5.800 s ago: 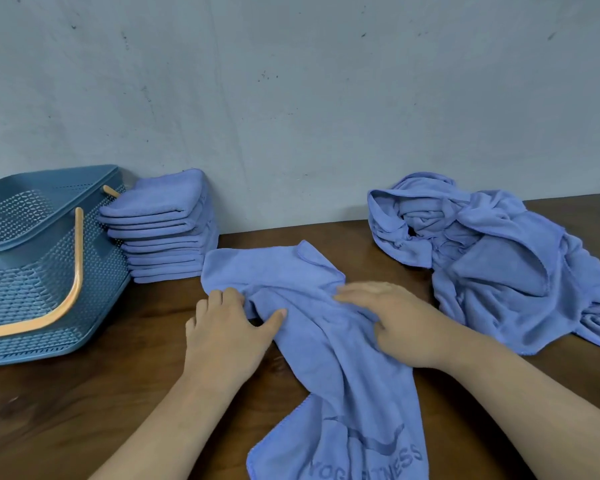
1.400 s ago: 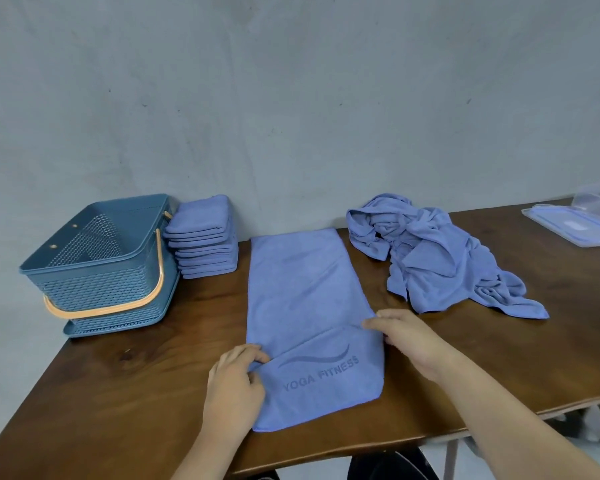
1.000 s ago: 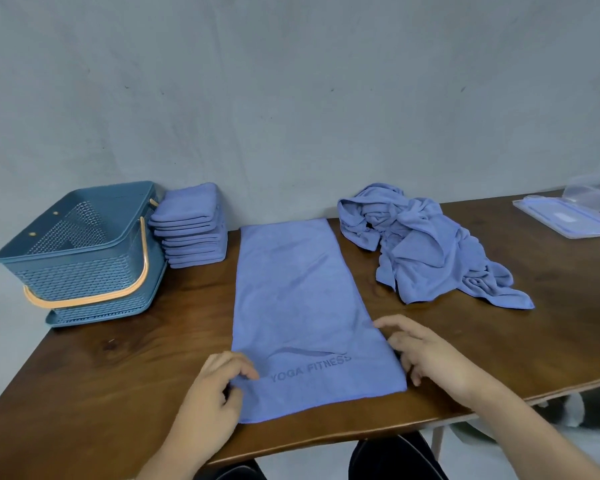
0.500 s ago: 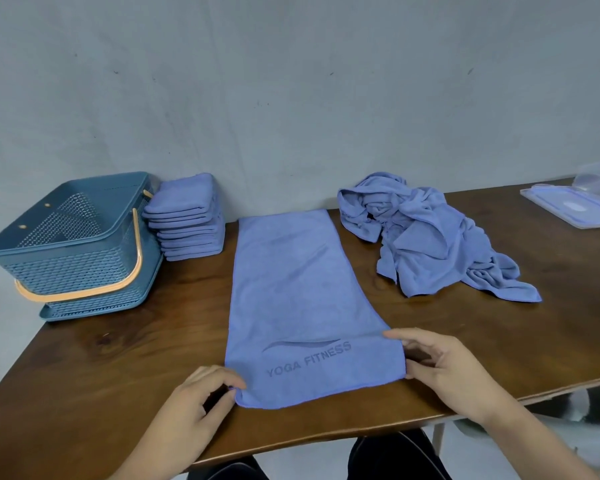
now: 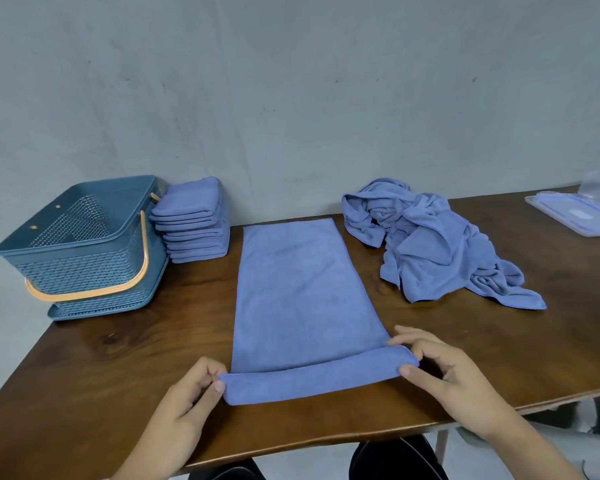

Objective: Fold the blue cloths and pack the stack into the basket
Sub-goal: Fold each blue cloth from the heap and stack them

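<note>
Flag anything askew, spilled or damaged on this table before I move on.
Nothing spilled or damaged. The folded stack is uneven: its top cloths slope instead of lying flat. The basket beside it also seems to sit tilted. The unfolded heap is crumpled, as expected.

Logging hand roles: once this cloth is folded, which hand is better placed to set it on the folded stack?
Likely left hand: the stack of folded blue cloths sits on its side; the right hand is nearer the crumpled blue pile.
</note>
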Available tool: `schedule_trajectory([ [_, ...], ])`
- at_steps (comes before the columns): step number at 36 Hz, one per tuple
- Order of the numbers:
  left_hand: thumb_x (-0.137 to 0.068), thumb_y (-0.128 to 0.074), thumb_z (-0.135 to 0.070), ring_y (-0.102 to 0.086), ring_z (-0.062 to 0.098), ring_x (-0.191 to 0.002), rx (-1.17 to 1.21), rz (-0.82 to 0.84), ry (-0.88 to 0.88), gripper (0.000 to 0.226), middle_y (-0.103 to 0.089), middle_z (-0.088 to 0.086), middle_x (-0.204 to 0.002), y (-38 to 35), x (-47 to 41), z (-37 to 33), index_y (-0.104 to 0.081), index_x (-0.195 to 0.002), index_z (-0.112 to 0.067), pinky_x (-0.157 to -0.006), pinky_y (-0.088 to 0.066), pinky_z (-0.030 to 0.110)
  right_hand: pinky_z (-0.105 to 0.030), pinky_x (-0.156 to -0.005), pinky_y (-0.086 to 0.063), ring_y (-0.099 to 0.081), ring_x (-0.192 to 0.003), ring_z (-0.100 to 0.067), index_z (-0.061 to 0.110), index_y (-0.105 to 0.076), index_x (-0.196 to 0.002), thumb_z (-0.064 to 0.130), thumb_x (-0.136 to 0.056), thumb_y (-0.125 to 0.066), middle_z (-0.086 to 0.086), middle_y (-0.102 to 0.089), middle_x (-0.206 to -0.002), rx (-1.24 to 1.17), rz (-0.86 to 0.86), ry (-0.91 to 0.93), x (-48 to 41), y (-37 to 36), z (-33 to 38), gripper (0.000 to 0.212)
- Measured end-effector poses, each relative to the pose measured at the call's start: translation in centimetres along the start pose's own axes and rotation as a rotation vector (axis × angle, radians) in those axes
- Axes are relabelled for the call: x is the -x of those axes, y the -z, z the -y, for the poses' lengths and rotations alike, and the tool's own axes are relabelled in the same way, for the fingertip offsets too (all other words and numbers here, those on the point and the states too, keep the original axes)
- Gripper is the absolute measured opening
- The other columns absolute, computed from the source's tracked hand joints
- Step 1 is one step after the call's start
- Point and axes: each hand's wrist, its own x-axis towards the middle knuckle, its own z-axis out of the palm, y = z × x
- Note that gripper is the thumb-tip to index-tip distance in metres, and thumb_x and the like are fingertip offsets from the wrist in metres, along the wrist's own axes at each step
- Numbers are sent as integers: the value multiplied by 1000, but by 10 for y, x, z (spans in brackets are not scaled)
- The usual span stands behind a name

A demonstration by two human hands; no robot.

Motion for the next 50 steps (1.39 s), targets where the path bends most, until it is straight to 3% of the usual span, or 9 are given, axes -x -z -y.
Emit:
schedule_trajectory([
  [3,-97,-55,-53,-49,16,-77,42,3,11,37,-59,10,-81,0,1,-3,-60,-106,-17,-71,-34,31,-32,-100,-41,-65,-97,-16,11,-55,-75,19,-99,-70,5,-67,-88,-58,60,-52,3,1,4,29],
  [5,-97,-56,-51,-49,14,-75,49,6,6,34,-59,3,-76,0,2,-4,-59,-102,-18,-69,-36,29,-27,-78,-38,-47,-74,-18,17,-48,-71,24,-98,-69,-3,-46,-74,-84,71,-72,4,1,5,35],
  [21,-108,-52,-7,-42,20,-70,210,-247,140,24,-49,9,-75,-1,-43,-8,-56,-84,-7,-68,-29,38,-30,-73,-42,-53,-75,-15,7,-63,-92,42,-107,-52,-14,-54,-82,35,-101,-10,-56,-14,22,40],
  [28,-101,-55,-17,-63,19,-74,112,-424,267,13,-70,3,-83,1,-135,-20,-65,-93,-15,-68,-45,39,-35,-65,-39,-45,-65,-14,1,-49,-84,39,-111,-48,-4,-45,-70,142,-249,-42,-162,-18,7,46],
  [31,-106,-49,-21,-66,24,-101,-78,-496,329,22,-69,6,-117,-4,-177,-14,-58,-126,-20,-80,-52,41,-39,-73,-48,-65,-84,-25,13,-63,-93,40,-110,-46,-6,-67,-87,210,-289,-119,-204,-22,-5,36],
  [33,-108,-48,-19,-56,32,-123,-326,-511,284,39,-57,11,-140,-14,-196,-4,-46,-146,-15,-99,-48,48,-42,-91,-53,-64,-114,-30,19,-62,-130,40,-110,-47,-4,-67,-122,323,-284,-172,-219,-31,-8,32],
  [38,-104,-33,-41,-49,22,-139,-802,-198,-61,47,-57,-5,-143,-53,-209,8,-55,-143,-27,-120,-33,50,-48,-104,-47,-48,-136,-29,24,-51,-150,41,-107,-49,-1,-51,-148,782,-203,98,-228,-64,-6,45],
  [44,-105,-16,-72,15,13,-162,-911,225,62,70,7,-18,-176,-67,-200,31,-2,-168,-44,-131,7,51,-52,-131,0,12,-162,-16,44,-2,-167,72,-106,-18,12,10,-176,975,308,70,-216,-88,-18,69],
  [50,-101,-11,-78,25,13,-159,-961,249,61,74,20,-17,-173,-67,-175,28,11,-165,-47,-131,9,52,-53,-130,10,27,-158,-13,49,15,-163,80,-101,-12,14,28,-171,1002,328,44,-189,-88,-17,74],
])
